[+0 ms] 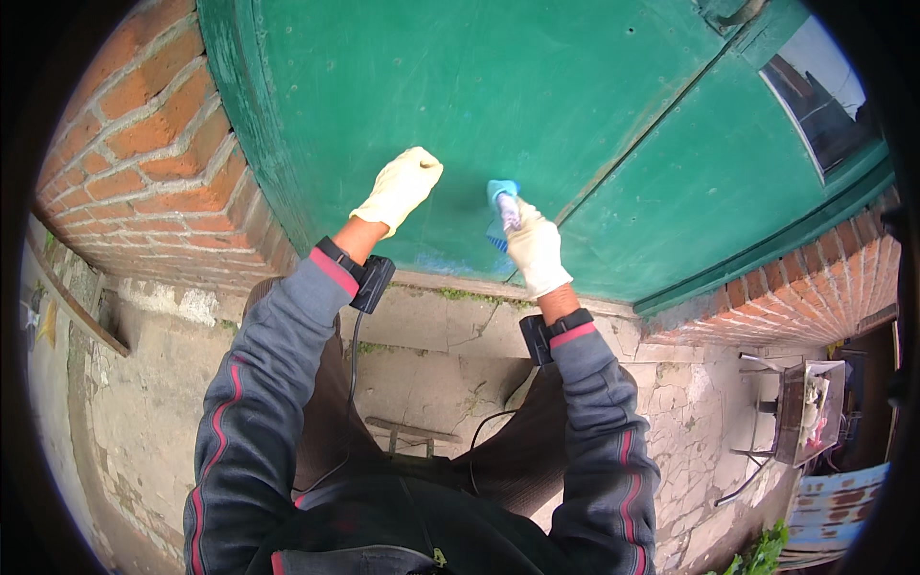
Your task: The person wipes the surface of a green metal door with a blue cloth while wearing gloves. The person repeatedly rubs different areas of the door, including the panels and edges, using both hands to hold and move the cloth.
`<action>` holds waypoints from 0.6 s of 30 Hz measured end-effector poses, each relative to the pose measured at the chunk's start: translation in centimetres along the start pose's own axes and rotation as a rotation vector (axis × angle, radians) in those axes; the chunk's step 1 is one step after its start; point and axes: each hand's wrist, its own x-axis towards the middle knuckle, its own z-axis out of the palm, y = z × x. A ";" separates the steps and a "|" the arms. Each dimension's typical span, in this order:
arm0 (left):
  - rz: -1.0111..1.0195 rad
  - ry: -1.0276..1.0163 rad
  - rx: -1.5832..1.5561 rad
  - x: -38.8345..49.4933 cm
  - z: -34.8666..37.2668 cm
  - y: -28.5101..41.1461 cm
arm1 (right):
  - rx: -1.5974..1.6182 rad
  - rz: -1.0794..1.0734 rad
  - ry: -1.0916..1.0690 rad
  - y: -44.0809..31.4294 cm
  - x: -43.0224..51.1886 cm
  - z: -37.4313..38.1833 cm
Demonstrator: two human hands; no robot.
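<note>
My left hand (402,185), in a cream rubber glove, is curled into a fist close to the green painted door (445,86). Nothing shows between its fingers. In a matching glove, my right hand (535,248) grips a blue cloth (502,189) with a whitish-purple part and a striped blue edge. The cloth is against or very near the lower door surface, left of the seam between the two door leaves; contact is hard to tell. Below the hands, bluish-white scuffs (442,264) mark the paint near the door's bottom edge.
Brick walls (158,136) flank the door. A metal latch (740,13) sits high by the seam, near a glass pane (812,86). Between my legs stands a low stool (410,431) on cracked concrete. A cart-like stand (790,413) holding items is at the right.
</note>
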 end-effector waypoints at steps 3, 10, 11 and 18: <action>-0.012 0.033 0.012 0.3 0.2 0.0 | 0.089 -0.184 -0.205 -4.1 1.5 -0.9; -0.018 -0.013 -0.297 0.8 0.1 -1.3 | 0.566 0.240 -0.122 1.0 6.6 -9.8; -0.030 -0.028 -0.346 0.8 0.3 -1.6 | 0.593 0.205 0.001 3.1 7.5 -11.9; 0.009 0.057 -0.365 1.3 0.8 -1.7 | 0.486 0.474 0.239 14.1 11.1 -24.0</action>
